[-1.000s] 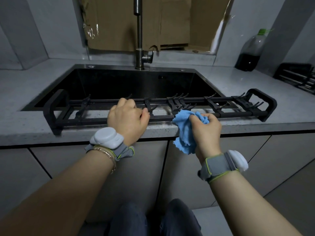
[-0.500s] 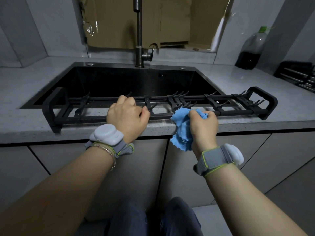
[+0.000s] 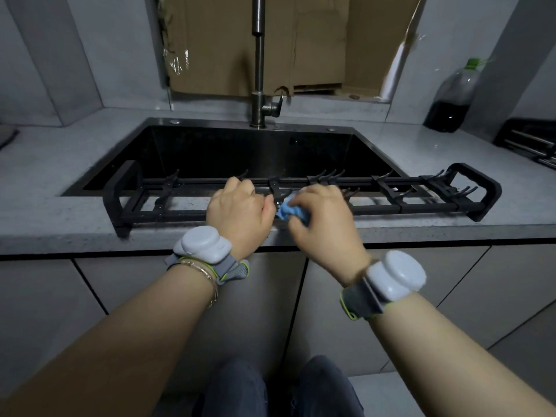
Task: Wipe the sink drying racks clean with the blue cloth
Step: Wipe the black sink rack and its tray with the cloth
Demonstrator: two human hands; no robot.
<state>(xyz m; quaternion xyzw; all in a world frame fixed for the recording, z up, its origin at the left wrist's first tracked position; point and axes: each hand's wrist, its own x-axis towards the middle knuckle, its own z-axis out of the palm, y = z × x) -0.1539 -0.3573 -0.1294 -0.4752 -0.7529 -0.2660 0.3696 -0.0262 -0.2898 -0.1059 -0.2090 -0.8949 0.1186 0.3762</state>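
A long black drying rack (image 3: 421, 206) with upright prongs lies across the front edge of the dark sink (image 3: 240, 152), its ends resting on the grey counter. My left hand (image 3: 239, 210) grips the rack's front bar near the middle. Right beside it, my right hand (image 3: 325, 219) holds the bunched blue cloth (image 3: 290, 210) against the same bar; most of the cloth is hidden under the fingers. The right hand is motion-blurred.
A tall faucet (image 3: 258, 70) stands behind the sink. A plastic bottle (image 3: 454, 97) with dark liquid sits at the back right. A second black rack (image 3: 532, 139) lies at the right edge of the counter. Cardboard (image 3: 301, 40) covers the wall behind.
My right hand has slid left along the rack with the cloth, ending next to my left hand. The hanging part of the cloth is now bunched under the fingers. The left hand stayed put.
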